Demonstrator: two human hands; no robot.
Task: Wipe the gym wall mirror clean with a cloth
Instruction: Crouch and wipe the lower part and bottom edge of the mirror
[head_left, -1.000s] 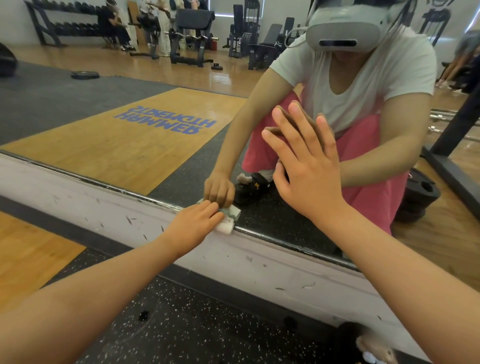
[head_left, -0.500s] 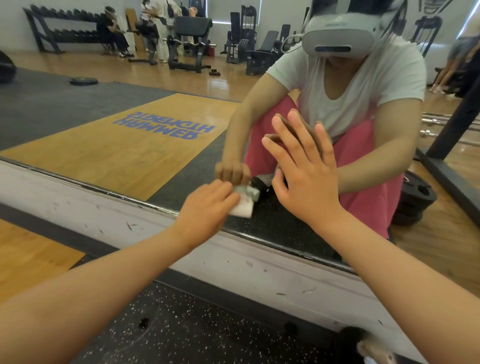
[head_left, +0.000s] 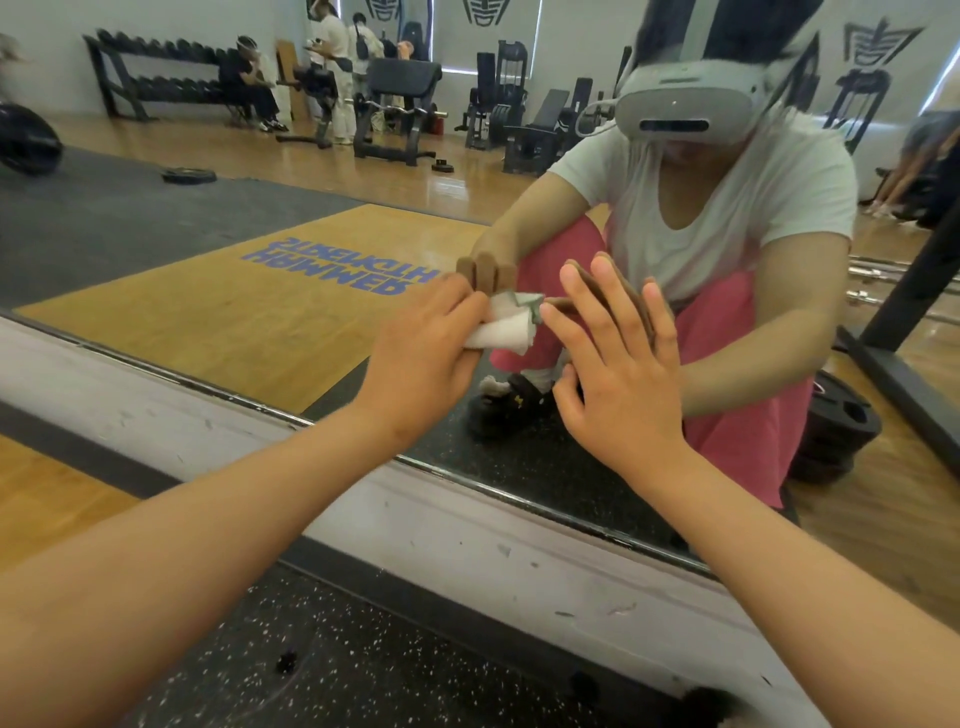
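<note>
The wall mirror (head_left: 218, 291) fills the upper part of the view and reflects the gym floor and me crouched in front of it. My left hand (head_left: 423, 353) grips a small folded white cloth (head_left: 501, 332) and holds it against the glass, a hand's height above the mirror's bottom edge. My right hand (head_left: 618, 374) lies flat on the glass just right of the cloth, fingers straight and spread, the fingertips pointing up. Part of the cloth is hidden under my left fingers.
A scuffed white ledge (head_left: 467, 540) runs under the mirror's metal bottom edge. Below it lies black speckled rubber flooring (head_left: 322, 670), with wooden floor (head_left: 47, 509) at the left. A weight plate (head_left: 841, 421) and a dark rack post (head_left: 914, 291) show in the reflection at right.
My left hand has carried the cloth up the glass from the mirror's bottom edge, ending beside the right fingertips. The right hand has stayed flat on the mirror.
</note>
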